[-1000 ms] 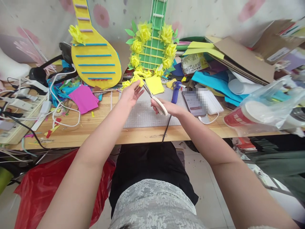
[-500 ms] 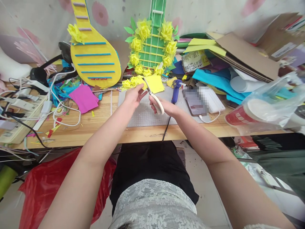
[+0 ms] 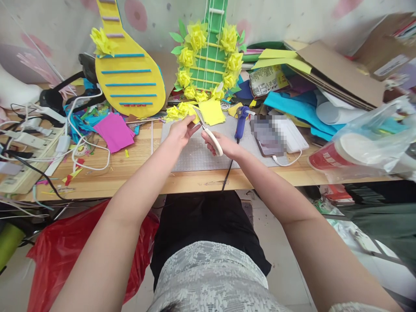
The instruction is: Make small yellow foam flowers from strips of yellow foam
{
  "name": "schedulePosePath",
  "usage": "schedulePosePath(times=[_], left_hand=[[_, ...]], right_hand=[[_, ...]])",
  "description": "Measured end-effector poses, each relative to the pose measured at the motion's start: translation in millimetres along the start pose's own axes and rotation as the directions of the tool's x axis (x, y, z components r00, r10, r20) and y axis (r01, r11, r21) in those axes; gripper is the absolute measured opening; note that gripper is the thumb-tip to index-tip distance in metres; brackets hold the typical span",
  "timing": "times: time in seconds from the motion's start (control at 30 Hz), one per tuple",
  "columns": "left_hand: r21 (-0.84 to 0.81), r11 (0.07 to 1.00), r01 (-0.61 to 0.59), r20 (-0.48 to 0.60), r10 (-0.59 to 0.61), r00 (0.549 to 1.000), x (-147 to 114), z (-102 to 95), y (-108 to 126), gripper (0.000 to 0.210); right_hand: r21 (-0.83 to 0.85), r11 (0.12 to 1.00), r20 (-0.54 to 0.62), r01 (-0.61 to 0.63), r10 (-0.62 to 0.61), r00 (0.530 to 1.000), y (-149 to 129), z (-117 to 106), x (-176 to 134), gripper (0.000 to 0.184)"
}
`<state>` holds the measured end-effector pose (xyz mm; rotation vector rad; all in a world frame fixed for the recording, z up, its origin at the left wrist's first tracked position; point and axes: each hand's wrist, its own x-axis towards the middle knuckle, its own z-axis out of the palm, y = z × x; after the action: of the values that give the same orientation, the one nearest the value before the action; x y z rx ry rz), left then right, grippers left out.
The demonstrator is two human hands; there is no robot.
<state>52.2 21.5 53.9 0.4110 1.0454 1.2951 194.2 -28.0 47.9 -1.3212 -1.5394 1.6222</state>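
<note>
My right hand (image 3: 219, 145) is closed around the white handles of a pair of scissors (image 3: 214, 142), whose blades point up and to the left. Close beside the blade tips, my left hand (image 3: 182, 130) pinches a small piece of yellow paper (image 3: 196, 117), mostly hidden by the fingers. Right behind the blades lies a yellow paper stack (image 3: 212, 112). Crumpled yellow paper flowers (image 3: 177, 112) lie just beyond my left fingertips. Both hands are over a grey cutting mat (image 3: 191, 158).
A yellow cardboard guitar (image 3: 130, 95) and a green one (image 3: 209, 65) with yellow flowers lean at the back. Right of my hands are a blue glue gun (image 3: 240, 123), a phone (image 3: 268, 145) and a bagged cup (image 3: 334, 154). Magenta paper (image 3: 114, 132) and cables lie left.
The view has shifted slightly. My hands, the scissors and the yellow paper keep nearly the same positions, with only a slight movement of the right hand.
</note>
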Motion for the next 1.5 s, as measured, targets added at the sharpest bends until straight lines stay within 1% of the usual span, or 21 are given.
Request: schedulePosePath(times=[0.27,0.73,0.83,0.9,1.0,1.07,1.3,1.5], left_hand=[[0.098,0.995,0.027,0.044,-0.032,0.999,2,-9.2,7,0.015],[0.252,0.965,0.068,0.082,-0.091,0.993,-2,-15.5,15,0.015],[0.276,0.959,0.069,0.083,-0.095,0.992,-3,-16.8,17,0.016],[0.295,0.953,0.068,0.085,-0.097,0.992,-4,-17.6,18,0.017],[0.319,0.946,0.062,0.115,-0.103,0.988,-5,-18.5,18,0.015],[0.336,0.94,0.06,0.133,-0.111,0.985,-6,-19.0,17,0.014],[0.374,0.925,0.065,0.147,-0.129,0.981,-3,-20.8,19,0.012],[0.42,0.905,0.069,0.176,-0.156,0.972,1,-25.0,23,0.014]], right_hand=[[-0.06,0.998,0.011,0.007,-0.007,1.0,-1,-1,-3,0.053],[-0.097,0.994,0.036,-0.042,0.046,0.998,-3,-9,-12,0.049],[-0.11,0.994,0.064,-0.021,0.028,0.998,-2,-11,-13,0.049],[-0.118,0.993,0.097,0.014,-0.003,0.995,-1,-13,-13,0.05],[-0.134,0.989,0.135,0.068,-0.049,0.99,0,-14,-13,0.051],[-0.127,0.989,0.142,0.08,-0.062,0.988,0,-13,-12,0.051],[-0.03,1.0,0.115,0.002,0.002,0.993,0,-7,-9,0.053],[-0.019,1.0,0.118,-0.016,0.019,0.993,0,-8,-10,0.051]])
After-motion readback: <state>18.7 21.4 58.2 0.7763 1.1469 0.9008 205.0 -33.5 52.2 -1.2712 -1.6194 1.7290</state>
